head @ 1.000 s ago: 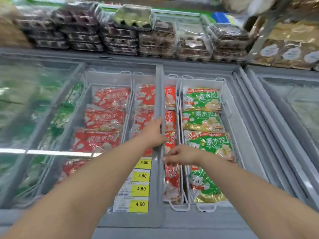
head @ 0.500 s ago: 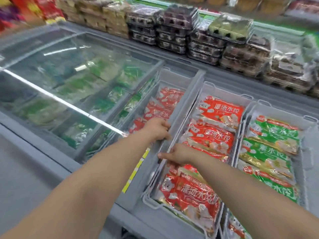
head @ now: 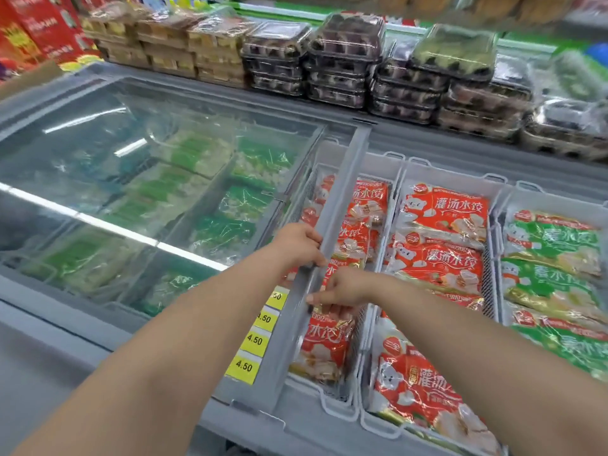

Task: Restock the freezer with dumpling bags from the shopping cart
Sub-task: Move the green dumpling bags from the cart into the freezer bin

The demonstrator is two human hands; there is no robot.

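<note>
A chest freezer (head: 296,432) holds white wire baskets of dumpling bags. Red dumpling bags (head: 441,218) fill the middle baskets and green dumpling bags (head: 552,238) lie in the right one. A grey sliding lid frame (head: 342,179) runs across the leftmost red basket. My left hand (head: 297,243) grips that frame's edge. My right hand (head: 342,289) holds the same edge a little lower, fingers curled on it. No shopping cart shows.
The glass lid (head: 131,179) on the left covers green frozen packs. Yellow 4.50 price tags (head: 245,365) line the frame near the front. Stacked clear egg cartons (head: 345,60) and yellow boxes (head: 164,47) stand on the ledge behind the freezer.
Both hands have slid the lid frame leftwards, uncovering the red bag baskets. The view has swung left, and the green basket now sits at the far right.
</note>
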